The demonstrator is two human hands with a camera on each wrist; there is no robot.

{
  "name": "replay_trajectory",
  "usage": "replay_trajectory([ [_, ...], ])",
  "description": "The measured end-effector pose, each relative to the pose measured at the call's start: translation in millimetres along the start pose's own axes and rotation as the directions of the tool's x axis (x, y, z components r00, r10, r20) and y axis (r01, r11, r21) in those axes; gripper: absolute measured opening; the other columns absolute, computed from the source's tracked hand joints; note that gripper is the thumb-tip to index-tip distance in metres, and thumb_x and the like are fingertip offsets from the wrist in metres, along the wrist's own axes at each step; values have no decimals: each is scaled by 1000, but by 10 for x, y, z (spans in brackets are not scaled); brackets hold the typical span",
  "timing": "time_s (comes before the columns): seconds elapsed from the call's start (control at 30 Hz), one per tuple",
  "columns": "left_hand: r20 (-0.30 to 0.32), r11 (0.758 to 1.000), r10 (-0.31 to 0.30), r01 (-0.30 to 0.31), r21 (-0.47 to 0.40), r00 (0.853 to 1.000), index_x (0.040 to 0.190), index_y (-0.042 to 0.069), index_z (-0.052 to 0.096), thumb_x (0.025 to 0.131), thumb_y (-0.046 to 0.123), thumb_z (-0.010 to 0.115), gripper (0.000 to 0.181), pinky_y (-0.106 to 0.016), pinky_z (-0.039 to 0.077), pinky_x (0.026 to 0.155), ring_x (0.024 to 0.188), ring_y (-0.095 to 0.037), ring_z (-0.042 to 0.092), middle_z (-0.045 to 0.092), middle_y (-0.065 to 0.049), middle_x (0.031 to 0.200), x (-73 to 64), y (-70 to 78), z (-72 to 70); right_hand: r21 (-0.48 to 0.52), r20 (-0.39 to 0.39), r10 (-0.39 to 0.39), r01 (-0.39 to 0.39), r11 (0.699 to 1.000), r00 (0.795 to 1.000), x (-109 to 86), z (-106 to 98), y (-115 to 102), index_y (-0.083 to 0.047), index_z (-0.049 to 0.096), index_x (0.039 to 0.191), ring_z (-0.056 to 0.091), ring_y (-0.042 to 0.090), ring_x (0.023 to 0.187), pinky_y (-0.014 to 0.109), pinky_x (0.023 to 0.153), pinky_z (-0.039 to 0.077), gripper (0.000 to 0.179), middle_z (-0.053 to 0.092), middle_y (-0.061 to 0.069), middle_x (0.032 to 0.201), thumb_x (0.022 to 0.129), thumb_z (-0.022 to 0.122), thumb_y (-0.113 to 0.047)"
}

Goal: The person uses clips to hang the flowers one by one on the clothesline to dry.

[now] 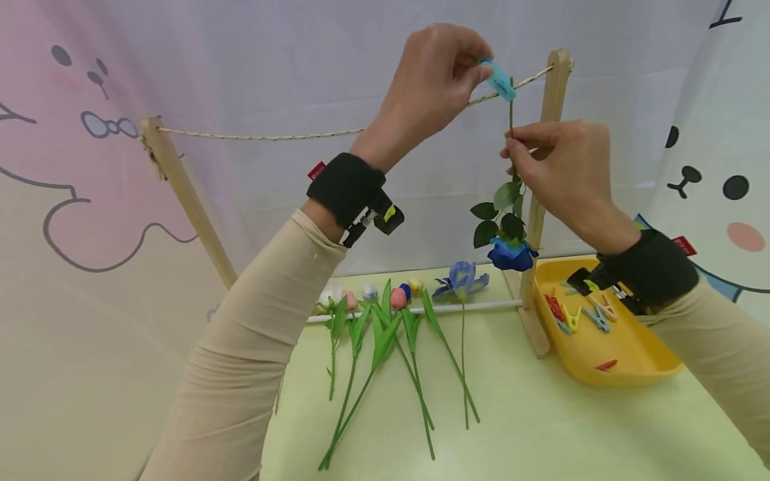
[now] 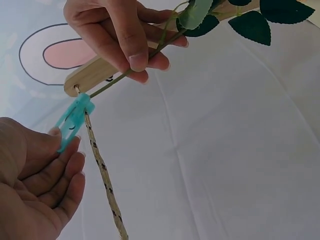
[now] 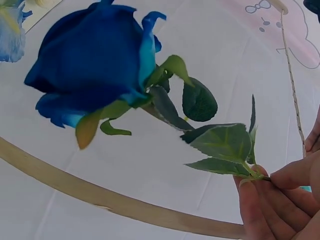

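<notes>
Head view: the L hand (image 1: 433,73) has thumb & fingers clamped on a light-blue clip (image 1: 499,81), up at the rope (image 1: 271,137) near the R post (image 1: 556,93). The R hand (image 1: 565,164) pinches the stem (image 1: 511,113) of a blue rose (image 1: 511,255), which hangs bloom-down below the rope, just beside the post, w/ its stem end up at the clip. Main risk, prob.: rose drops if the R hand eases off while the clip has a poor bite, b/c only the very end of the stem reaches it. A drop might knock the violet flower (image 1: 462,279) or the yellow tray (image 1: 644,354) below. Rope also climbs toward the post, so a loose clip could slide L.

L wrist view: L fingers pinch the clip's tail end; rope & stem tip both meet its nose. Can't tell if the jaws grip both. If the thicker rope props them apart, the thin stem may swivel or slip out.

R wrist view: R thumb & fingers are together on the stem, right by the leaves (image 3: 225,142). Bloom looks big vs. stem, so its wt. could twist the rose. Leaves so close to the fingertips might snag & tug the stem free.
</notes>
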State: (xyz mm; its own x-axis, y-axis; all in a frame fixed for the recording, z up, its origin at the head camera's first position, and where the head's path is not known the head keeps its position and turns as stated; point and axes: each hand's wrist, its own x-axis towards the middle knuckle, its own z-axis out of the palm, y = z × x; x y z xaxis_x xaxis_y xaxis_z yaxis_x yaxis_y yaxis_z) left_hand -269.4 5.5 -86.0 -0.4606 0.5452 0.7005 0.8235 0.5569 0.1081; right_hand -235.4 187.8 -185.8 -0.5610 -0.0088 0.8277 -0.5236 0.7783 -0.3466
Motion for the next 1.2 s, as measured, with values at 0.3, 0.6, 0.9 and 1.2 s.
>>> replay_trajectory([
  [0.3,32,998,-31,33,-60,999,118,4,68,98,17,61,25,-11,44,86,94,-11,61,70,-5,104,-37,-32,5,2,24,-15,15,1000,1000,-18,6,3,-4,79,103,46,-32,61,-3,56,39,26,77,9,83,93,64,-23],
  [0.6,11,998,-30,30,-62,1000,122,4,65,97,20,62,30,-8,44,83,93,-7,63,72,-1,107,-140,-58,37,-23,56,-41,42,999,998,-78,-30,8,-2,78,104,73,25,72,-3,62,38,27,77,13,84,93,64,-21],
  [0.9,-82,1000,15,-17,-17,997,129,3,60,96,19,62,37,-15,44,88,100,-14,60,68,-5,113,-417,-98,80,-8,69,-21,21,1000,997,-276,-115,95,0,77,104,73,28,76,-7,68,39,25,76,16,87,93,64,-19],
  [1.2,-238,988,142,-152,-24,961,114,-3,67,91,6,65,25,-28,51,80,89,-19,60,68,-10,97,-1047,-93,140,-24,118,-8,11,1000,993,-556,-245,166,2,77,102,71,27,71,-8,66,35,19,76,18,85,91,67,-10],
])
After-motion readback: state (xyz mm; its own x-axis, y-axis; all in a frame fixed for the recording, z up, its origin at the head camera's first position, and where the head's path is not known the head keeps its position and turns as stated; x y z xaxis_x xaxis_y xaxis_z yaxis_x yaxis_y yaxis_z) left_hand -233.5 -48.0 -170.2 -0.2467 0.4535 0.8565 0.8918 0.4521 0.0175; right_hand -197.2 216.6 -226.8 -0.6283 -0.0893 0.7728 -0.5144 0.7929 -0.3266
